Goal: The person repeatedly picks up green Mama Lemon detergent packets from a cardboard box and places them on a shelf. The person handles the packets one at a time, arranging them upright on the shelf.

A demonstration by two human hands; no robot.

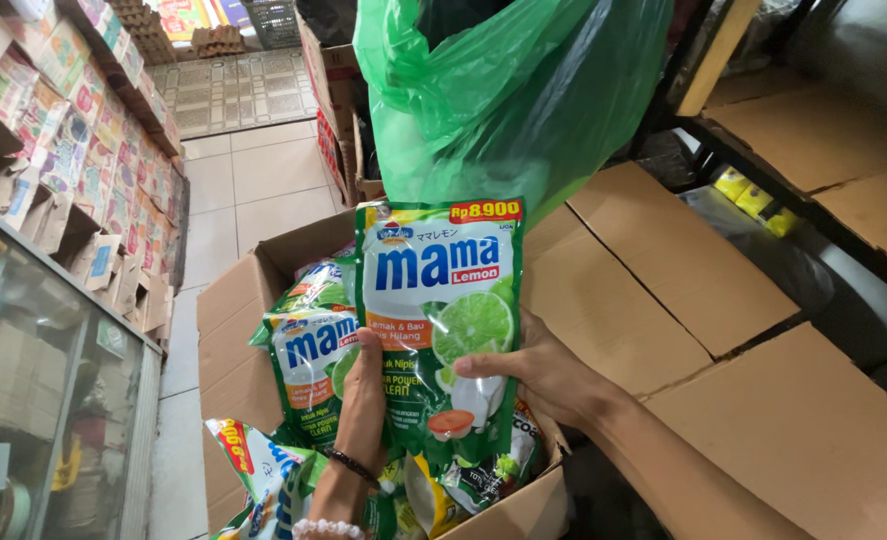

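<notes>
You've got both hands, left hand [364, 400] and right hand [539, 375], clasping the green pouch [439, 320] upright, likely above the open carton [244, 300], so support its base.

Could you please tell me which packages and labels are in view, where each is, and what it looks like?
Green pouch: centre, held upright by left hand and right hand; lime picture, orange corner label.
More pouches: behind it, in open cardboard box.
Green plastic bag: above.
Colourful sachets: left wall racks.
</notes>
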